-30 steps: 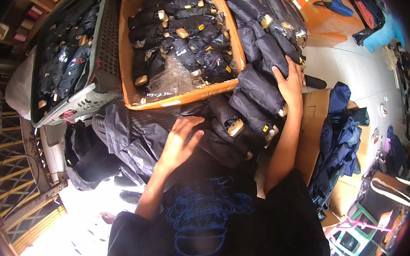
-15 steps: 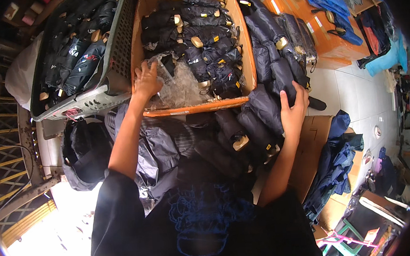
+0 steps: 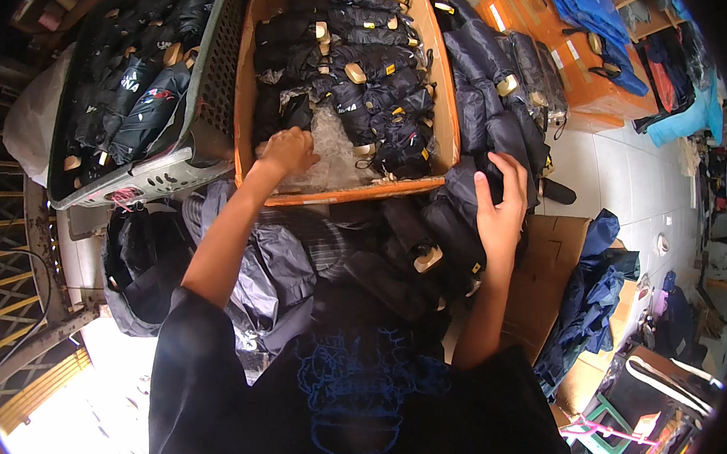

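My left hand (image 3: 291,152) is inside the cardboard box (image 3: 361,193), over crumpled clear plastic (image 3: 336,148). Its fingers are curled down, and whatever they hold, if anything, is hidden. Rows of folded black umbrellas (image 3: 376,59) with pale wooden-looking handles fill the rest of the box. To the right, my right hand (image 3: 502,203) has thumb and fingers apart, beside a dark folded umbrella (image 3: 465,186) in the pile outside the box. It seems to touch that pile lightly, gripping nothing.
A dark plastic basket (image 3: 176,173) of folded umbrellas stands left of the box. More umbrellas (image 3: 474,56) are stacked along the box's right side. Orange cartons (image 3: 573,74) with blue bags lie beyond. Dark fabric (image 3: 277,264) and an open carton (image 3: 546,268) lie nearer me.
My left hand has moved right and slightly nearer over the plastic, its fingers now curled. My right hand has shifted slightly left and nearer, its fingers still apart.
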`<state>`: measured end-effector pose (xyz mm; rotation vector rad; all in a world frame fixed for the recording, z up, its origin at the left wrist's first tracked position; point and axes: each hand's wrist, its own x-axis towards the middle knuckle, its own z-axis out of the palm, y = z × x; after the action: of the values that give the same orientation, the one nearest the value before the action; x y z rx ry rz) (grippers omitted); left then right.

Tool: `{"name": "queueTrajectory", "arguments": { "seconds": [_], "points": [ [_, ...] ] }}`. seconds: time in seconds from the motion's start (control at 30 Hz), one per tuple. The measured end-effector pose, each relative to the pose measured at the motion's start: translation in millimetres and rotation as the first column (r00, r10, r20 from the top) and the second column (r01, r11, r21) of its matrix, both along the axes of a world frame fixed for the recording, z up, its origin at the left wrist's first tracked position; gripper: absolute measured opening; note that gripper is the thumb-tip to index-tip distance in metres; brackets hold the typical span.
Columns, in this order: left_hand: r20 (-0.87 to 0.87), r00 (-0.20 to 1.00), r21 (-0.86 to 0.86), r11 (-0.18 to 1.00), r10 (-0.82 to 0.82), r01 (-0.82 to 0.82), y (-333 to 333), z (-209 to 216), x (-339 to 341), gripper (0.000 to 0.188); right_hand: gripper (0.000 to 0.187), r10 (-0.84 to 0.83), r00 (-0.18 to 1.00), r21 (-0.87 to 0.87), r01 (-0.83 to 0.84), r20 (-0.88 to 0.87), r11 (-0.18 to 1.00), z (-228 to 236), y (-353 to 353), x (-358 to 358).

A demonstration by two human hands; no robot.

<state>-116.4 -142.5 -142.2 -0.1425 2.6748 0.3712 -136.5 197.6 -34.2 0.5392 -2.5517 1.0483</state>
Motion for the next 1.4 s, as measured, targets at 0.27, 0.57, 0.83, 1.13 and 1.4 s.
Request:
{"name": "queueTrajectory", "arguments": {
  "seconds": [0.27,0.57,0.83,1.13,1.4],
  "points": [
    [0.087,0.996,0.082,0.997,-0.017,0.01,15,-44,-8,0.048,0.026,0.121,0.992,-0.054,-0.119,0.034,0.991,8,-14,9],
    [-0.312,0.943,-0.25,0.948,0.114,-0.197,-30,-24,-26,0.058,0.025,0.145,0.988,-0.053,-0.143,0.048,0.988,6,-4,16],
    [0.019,0.854,-0.159,0.845,0.52,-0.511,-44,-56,-31,0.094,0.026,0.248,0.965,-0.158,-0.233,0.085,0.96,9,-20,33],
    [0.12,0.591,0.902,0.161,0.798,-0.401,13,84,28,0.063,0.033,0.55,0.683,-0.658,-0.133,0.481,0.741,-33,-64,49],
    [0.2,0.786,0.95,-0.312,0.585,-0.01,78,122,42,0.089,0.038,0.938,0.197,-0.828,0.544,0.285,0.137,-62,-137,-35]
  ]
}}
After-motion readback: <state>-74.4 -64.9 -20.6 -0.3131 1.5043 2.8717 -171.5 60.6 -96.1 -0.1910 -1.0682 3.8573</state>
